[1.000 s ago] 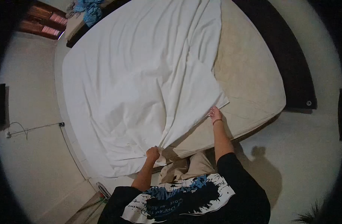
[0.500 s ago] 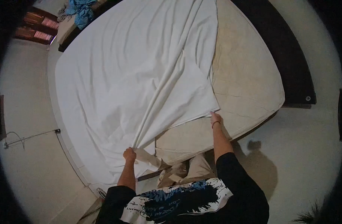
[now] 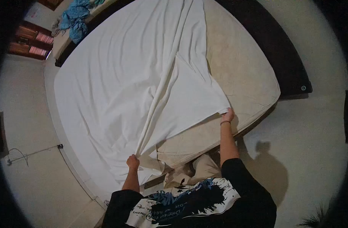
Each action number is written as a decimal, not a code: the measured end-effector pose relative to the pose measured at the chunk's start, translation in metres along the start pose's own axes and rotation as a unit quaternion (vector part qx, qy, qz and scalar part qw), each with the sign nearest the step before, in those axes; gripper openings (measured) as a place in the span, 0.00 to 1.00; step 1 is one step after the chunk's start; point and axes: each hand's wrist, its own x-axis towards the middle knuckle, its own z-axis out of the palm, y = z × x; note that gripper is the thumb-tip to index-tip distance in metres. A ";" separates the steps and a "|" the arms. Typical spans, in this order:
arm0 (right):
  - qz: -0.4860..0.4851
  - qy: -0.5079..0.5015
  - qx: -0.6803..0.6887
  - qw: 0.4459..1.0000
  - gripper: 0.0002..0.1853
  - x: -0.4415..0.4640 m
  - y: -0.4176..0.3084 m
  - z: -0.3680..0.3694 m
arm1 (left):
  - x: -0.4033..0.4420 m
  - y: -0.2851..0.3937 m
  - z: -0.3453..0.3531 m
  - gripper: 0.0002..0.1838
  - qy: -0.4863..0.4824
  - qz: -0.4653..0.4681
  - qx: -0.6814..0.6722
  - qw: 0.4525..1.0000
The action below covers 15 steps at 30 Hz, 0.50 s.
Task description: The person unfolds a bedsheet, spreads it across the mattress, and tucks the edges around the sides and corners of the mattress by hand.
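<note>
A white bed sheet (image 3: pixel 105 87) covers the left and middle of a beige mattress (image 3: pixel 242 68), whose right side lies bare. My left hand (image 3: pixel 133 162) is closed around a gathered edge of the sheet near the mattress's front edge. Long folds run from that hand up toward the far end. Farther right, my right hand (image 3: pixel 227 115) grips a corner of the sheet over the bare mattress. The sheet is stretched between both hands, and part of its lower edge hangs beside my left hand.
A dark headboard (image 3: pixel 273 38) stands along the right side of the bed. Blue crumpled cloth (image 3: pixel 76 19) lies on a ledge at the far left, near a brown wooden shutter (image 3: pixel 33 40). A thin rod (image 3: pixel 35 153) crosses the pale left wall.
My right hand has moved right with the sheet corner, pulling it farther over the mattress and tighter. My left hand keeps its grip near the same spot. The view has shifted slightly.
</note>
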 end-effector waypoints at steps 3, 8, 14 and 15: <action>-0.066 -0.025 -0.016 0.997 0.05 0.003 -0.059 -0.004 | -0.014 0.006 -0.011 0.07 0.019 0.034 0.027 0.999; -0.167 -0.069 0.101 0.978 0.07 0.015 -0.154 0.010 | -0.033 0.030 -0.022 0.08 -0.014 0.035 0.060 0.997; -0.158 -0.133 0.136 0.969 0.09 0.052 -0.265 0.020 | -0.071 0.092 -0.032 0.10 -0.063 -0.009 0.088 0.994; -0.154 -0.160 0.159 0.962 0.10 0.054 -0.280 0.025 | -0.076 0.105 -0.036 0.10 -0.084 -0.034 0.084 0.992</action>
